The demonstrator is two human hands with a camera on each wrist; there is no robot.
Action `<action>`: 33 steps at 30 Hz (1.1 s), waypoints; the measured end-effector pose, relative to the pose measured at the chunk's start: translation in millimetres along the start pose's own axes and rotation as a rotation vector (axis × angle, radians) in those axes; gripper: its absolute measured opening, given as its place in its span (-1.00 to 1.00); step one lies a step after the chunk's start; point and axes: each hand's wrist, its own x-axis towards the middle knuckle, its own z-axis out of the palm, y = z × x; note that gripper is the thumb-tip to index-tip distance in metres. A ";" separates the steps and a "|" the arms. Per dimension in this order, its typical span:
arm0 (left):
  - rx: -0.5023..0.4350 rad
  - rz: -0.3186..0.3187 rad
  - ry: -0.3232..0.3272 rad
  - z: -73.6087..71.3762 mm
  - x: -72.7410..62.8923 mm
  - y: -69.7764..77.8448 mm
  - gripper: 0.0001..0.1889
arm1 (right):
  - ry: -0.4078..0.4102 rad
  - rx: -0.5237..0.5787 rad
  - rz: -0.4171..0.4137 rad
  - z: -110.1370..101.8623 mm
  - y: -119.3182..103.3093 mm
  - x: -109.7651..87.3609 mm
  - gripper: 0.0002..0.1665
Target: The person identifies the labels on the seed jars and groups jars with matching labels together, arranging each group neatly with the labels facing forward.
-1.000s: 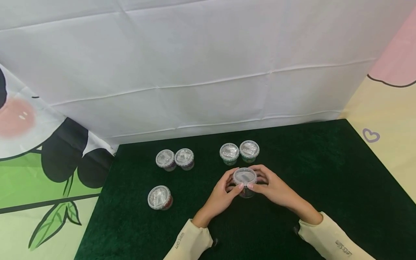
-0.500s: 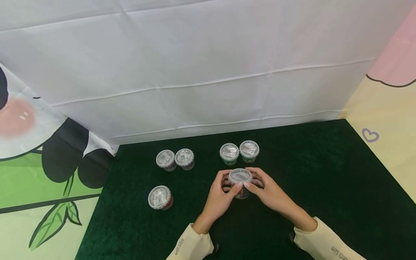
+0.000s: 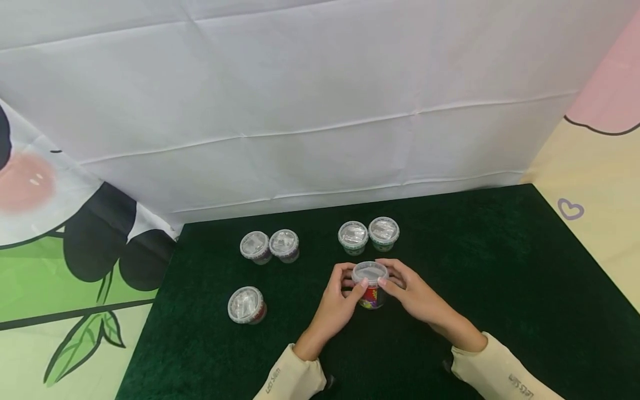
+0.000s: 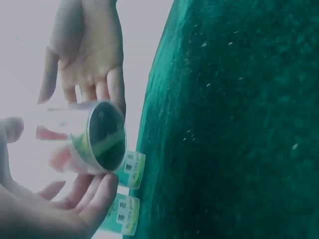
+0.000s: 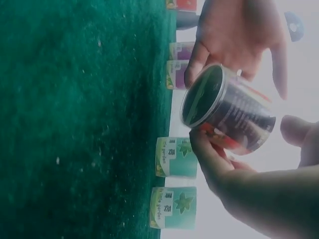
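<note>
A clear plastic cup with a translucent lid and a colourful label (image 3: 370, 298) is held between both hands, over the front middle of the table. My left hand (image 3: 336, 300) grips its left side, thumb at the front just below the lid. On the other side my right hand (image 3: 421, 298) grips it the same way, fingers around the back. In the right wrist view the cup (image 5: 240, 115) shows a dark label panel with print and its round base, raised off the cloth. Just behind the hands stand two lidded cups with green labels, the left one (image 3: 353, 235) and the right one (image 3: 384, 231).
Two lidded cups with purple labels, one (image 3: 254, 245) beside the other (image 3: 284, 244), stand at the back left. A lidded cup with a red label (image 3: 247, 305) stands nearer the front left. Dark green cloth (image 3: 480, 255) covers the table, with a white curtain (image 3: 320, 161) behind.
Both hands have shifted slightly left with the cup. It has turned, and its red and purple label now faces the front. The other cups have stayed put.
</note>
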 end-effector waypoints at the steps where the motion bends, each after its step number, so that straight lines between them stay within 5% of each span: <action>1: -0.011 0.000 -0.014 -1.7 0.0 0.1 -0.52 | -0.017 0.014 0.002 -1.6 0.0 0.4 -0.29; 8: -0.078 -0.016 -0.099 -7.2 -1.0 -0.2 -0.45 | -0.084 0.072 0.008 -5.0 0.2 0.7 -0.27; 20: -0.029 0.045 0.093 1.4 -1.0 0.5 -0.51 | 0.068 0.022 0.002 12.2 -4.3 -3.8 -0.31; 33: 0.020 0.028 0.116 6.5 -3.1 2.4 -0.49 | 0.068 0.016 -0.008 13.0 -0.6 0.1 -0.33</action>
